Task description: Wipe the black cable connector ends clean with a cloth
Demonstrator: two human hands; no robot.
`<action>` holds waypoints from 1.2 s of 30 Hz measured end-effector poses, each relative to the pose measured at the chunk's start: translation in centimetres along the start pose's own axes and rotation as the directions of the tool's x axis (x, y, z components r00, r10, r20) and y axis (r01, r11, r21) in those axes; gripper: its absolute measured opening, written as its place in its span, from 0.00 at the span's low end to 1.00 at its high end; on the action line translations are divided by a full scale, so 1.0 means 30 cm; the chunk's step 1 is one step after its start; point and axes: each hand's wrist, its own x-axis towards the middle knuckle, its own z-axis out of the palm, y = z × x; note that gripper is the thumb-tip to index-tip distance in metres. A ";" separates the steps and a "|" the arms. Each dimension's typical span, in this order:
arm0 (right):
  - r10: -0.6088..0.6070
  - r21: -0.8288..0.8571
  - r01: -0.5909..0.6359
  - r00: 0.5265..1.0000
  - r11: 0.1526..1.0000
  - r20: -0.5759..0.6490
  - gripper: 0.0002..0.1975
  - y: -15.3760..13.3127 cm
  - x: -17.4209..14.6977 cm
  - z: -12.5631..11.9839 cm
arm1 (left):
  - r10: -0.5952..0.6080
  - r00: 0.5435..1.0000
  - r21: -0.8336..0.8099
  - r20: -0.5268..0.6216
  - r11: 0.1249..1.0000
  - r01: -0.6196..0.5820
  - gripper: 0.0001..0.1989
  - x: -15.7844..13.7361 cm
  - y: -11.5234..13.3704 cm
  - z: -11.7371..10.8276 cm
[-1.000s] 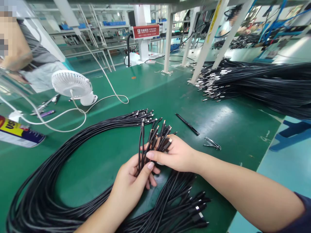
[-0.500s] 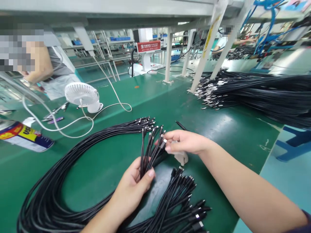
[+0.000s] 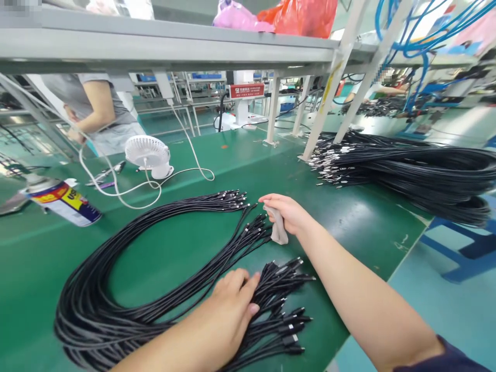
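Observation:
A long bundle of black cables (image 3: pixel 83 294) curves in a U on the green table. My left hand (image 3: pixel 234 305) is closed around cables in the near bundle (image 3: pixel 282 276), just behind their connectors. Its fingertips are partly hidden among them. Farther back, my right hand (image 3: pixel 287 213) pinches a crumpled greyish-white cloth (image 3: pixel 279 232) that hangs below the fingers. Close to its left lie the connector ends of a middle group of cables (image 3: pixel 256 230). Another row of connectors (image 3: pixel 232 199) rests at the far end of the U.
A white fan (image 3: pixel 147 152) with a looping white cord stands behind the cables, and a spray can (image 3: pixel 64 201) lies tilted at left. A large cable pile (image 3: pixel 391 160) sits at right by the shelf posts (image 3: pixel 323 103). A blue stool (image 3: pixel 457 248) stands beyond the table edge. People work behind.
My left hand has let the raised cables down onto the table and moved to the near bundle. My right hand has come away from the connectors with the cloth. The view has tilted up.

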 end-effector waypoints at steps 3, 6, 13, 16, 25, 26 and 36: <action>-0.003 -0.019 0.003 1.000 1.000 0.007 0.14 -0.010 -0.016 0.011 | -0.093 0.995 0.268 -0.019 0.959 0.095 0.24 -0.024 0.043 0.021; -0.001 -0.038 0.001 1.000 0.999 0.008 0.14 -0.019 -0.027 0.015 | -0.172 0.983 0.477 0.059 0.870 0.124 0.26 -0.049 0.089 0.035; 0.016 -0.082 -0.015 1.000 0.996 0.014 0.14 -0.016 -0.027 0.010 | -0.218 0.976 0.499 -0.017 0.844 0.197 0.20 -0.058 0.065 0.008; 0.011 -0.096 -0.010 1.000 0.995 0.013 0.15 -0.014 -0.024 0.006 | -0.384 0.915 0.430 -0.125 0.810 0.399 0.10 -0.040 -0.008 -0.081; 0.010 -0.128 -0.008 1.000 0.992 0.015 0.16 0.004 -0.012 -0.007 | -0.379 0.925 0.294 0.005 0.885 0.361 0.12 -0.041 -0.075 -0.229; 0.011 -0.130 -0.008 1.000 0.992 0.017 0.16 0.007 -0.010 -0.009 | -0.367 0.930 0.290 0.006 0.891 0.349 0.14 -0.039 -0.070 -0.222; 0.019 -0.138 -0.017 1.000 0.990 0.007 0.15 0.008 -0.013 -0.004 | -0.431 0.901 0.412 -0.051 0.813 0.412 0.16 0.014 -0.053 -0.155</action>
